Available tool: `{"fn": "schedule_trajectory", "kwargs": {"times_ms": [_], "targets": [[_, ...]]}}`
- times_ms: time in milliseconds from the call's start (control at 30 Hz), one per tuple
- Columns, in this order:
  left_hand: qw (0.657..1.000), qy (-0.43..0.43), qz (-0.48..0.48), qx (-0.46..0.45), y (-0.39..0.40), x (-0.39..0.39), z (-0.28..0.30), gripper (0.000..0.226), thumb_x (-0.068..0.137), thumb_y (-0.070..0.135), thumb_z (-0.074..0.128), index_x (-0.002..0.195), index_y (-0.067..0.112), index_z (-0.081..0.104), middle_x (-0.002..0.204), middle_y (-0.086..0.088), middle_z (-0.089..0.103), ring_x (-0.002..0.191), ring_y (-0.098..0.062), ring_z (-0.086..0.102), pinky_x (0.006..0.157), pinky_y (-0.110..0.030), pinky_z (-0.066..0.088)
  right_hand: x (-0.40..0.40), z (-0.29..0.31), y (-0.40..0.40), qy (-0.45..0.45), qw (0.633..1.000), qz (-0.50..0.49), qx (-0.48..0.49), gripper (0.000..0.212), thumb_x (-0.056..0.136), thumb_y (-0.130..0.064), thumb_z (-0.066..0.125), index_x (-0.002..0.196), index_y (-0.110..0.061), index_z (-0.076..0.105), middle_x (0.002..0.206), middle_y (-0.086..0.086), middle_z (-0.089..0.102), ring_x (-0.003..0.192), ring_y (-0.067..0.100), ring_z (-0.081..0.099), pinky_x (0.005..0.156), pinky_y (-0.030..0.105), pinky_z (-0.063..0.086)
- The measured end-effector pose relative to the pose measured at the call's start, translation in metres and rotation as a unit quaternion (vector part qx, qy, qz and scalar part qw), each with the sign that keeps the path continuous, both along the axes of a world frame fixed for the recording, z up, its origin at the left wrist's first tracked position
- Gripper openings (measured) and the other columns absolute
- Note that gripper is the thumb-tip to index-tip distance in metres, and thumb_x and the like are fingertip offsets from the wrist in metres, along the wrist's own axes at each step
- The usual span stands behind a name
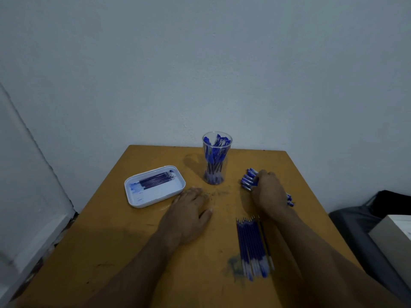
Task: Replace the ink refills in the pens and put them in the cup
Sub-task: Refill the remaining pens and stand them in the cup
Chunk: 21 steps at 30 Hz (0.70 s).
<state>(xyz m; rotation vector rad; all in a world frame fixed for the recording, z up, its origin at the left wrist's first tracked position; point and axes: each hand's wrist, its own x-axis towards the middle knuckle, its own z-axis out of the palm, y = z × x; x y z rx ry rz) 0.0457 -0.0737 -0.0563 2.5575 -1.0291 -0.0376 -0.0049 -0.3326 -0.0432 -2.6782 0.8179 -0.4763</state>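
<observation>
1. Head view, counter (111,252): yellow-brown top, carrying every item below.
2. Cup (216,161): clear, standing upright near the far edge, holding blue-capped pens.
3. Tray (133,196): white, sitting left of the cup, holding a row of dark refills (155,181).
4. Loose pens (248,178): a pile lying right of the cup, partly hidden under your hand.
5. Fresh refills (253,245): a row lying side by side at near right, tips pointing away from you.
6. Your left hand (189,216): lying flat and open on the counter, holding nothing, fingertips just beside the tray.
7. Your right hand (269,192): curling over the pen pile, fingers touching the pens; you are covering the grip, so I cannot tell whether it is closed.
</observation>
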Motion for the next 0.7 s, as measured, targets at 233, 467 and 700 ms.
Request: {"fn": "schedule_trajectory", "kwargs": {"times_ms": [233,467,700], "targets": [[1.0,0.006,-0.001,-0.002,0.001,-0.001,0.002,0.057,0.103,0.057,0.038,0.154,0.032,0.037,0.166,0.008,0.025,0.154,-0.011,0.014,0.125,-0.037,0.015,0.01,-0.001,-0.013,0.017,0.999,-0.013,0.024,0.021,0.091,-0.019,0.071,0.111,-0.015,0.069,0.111,0.009,0.062,0.082,0.017,0.06,0.077,0.034,0.056],[1.0,-0.001,-0.003,-0.002,0.0,-0.003,0.003,0.057,0.103,0.056,0.037,0.154,0.03,0.038,0.166,0.007,0.026,0.154,-0.011,0.014,0.124,-0.034,0.013,0.014,0.002,-0.017,0.028,0.999,-0.029,0.027,0.017,0.089,-0.018,0.074,0.103,-0.014,0.067,0.099,0.008,0.065,0.083,0.021,0.06,0.073,0.037,0.055],[1.0,-0.002,-0.007,0.004,0.001,-0.003,0.005,0.057,0.104,0.056,0.037,0.154,0.03,0.037,0.166,0.006,0.026,0.155,-0.012,0.014,0.124,-0.036,0.013,0.016,0.009,-0.015,0.055,0.997,-0.042,0.035,0.017,0.089,-0.018,0.075,0.105,-0.013,0.074,0.099,0.007,0.068,0.079,0.016,0.06,0.072,0.033,0.057]]}}
